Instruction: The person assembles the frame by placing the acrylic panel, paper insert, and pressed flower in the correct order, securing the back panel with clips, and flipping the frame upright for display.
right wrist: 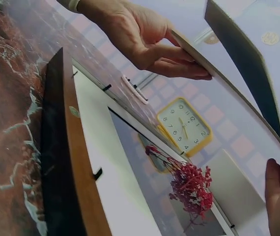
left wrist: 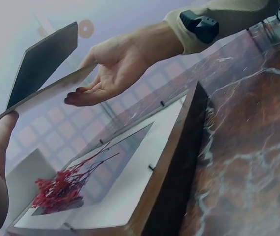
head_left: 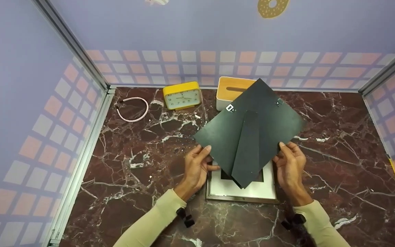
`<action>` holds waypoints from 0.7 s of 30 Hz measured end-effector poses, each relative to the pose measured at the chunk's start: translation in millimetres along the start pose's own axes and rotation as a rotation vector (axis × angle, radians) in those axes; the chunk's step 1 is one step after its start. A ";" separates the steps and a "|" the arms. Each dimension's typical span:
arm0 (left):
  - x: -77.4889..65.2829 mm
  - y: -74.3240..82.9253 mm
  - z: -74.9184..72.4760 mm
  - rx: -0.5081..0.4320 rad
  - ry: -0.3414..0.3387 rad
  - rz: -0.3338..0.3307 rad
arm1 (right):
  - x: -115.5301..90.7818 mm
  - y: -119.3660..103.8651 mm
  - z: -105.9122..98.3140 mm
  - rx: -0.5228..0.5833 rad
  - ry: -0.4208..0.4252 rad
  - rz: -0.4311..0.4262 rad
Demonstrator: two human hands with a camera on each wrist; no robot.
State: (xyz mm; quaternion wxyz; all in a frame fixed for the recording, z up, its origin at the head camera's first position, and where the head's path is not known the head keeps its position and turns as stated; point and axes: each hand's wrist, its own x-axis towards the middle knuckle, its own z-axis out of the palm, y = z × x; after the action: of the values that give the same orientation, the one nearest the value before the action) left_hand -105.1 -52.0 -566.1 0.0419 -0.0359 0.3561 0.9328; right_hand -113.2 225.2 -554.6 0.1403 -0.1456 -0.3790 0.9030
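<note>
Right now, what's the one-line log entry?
left hand: grips backing board; right hand: grips backing board; backing board: raised above frame; red sprig: within frame

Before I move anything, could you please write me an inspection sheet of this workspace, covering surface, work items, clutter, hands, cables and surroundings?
Surface: dark red table with a white-veined marble pattern.
Work items: black backing board with a stand leg, held tilted above the picture frame; a red sprig shows at the frame's opening.
Clutter: pink headband, yellow alarm clock and tissue box toward the back; the board partly hides the box in the head view.
Left hand: pinches one edge of the board.
Right hand: pinches another edge.
Cables: nothing seen.
Surroundings: purple wall with pink and white squares.
</note>
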 end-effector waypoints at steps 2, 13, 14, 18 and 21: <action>-1.7 -3.7 2.3 0.001 0.005 -0.003 | -2.3 0.3 -0.2 0.007 0.023 -0.014; -6.8 -10.0 6.5 0.008 -0.030 0.007 | -1.5 -7.2 0.4 -0.011 0.043 -0.052; -7.4 -9.5 6.0 0.011 -0.043 0.009 | -0.5 -8.9 0.5 -0.010 0.040 -0.046; -8.0 -3.5 1.2 0.008 -0.063 0.031 | 2.8 -16.1 0.5 -0.032 0.019 -0.038; -4.3 6.3 -5.2 0.046 -0.048 0.071 | 4.3 -21.5 0.2 -0.072 -0.004 -0.035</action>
State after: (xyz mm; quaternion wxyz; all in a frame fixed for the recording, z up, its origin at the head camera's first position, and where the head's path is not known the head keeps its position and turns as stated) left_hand -101.3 -60.4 -565.3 0.0178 0.0000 0.3775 0.9258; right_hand -114.1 241.1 -539.6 0.1500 -0.1419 -0.4142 0.8864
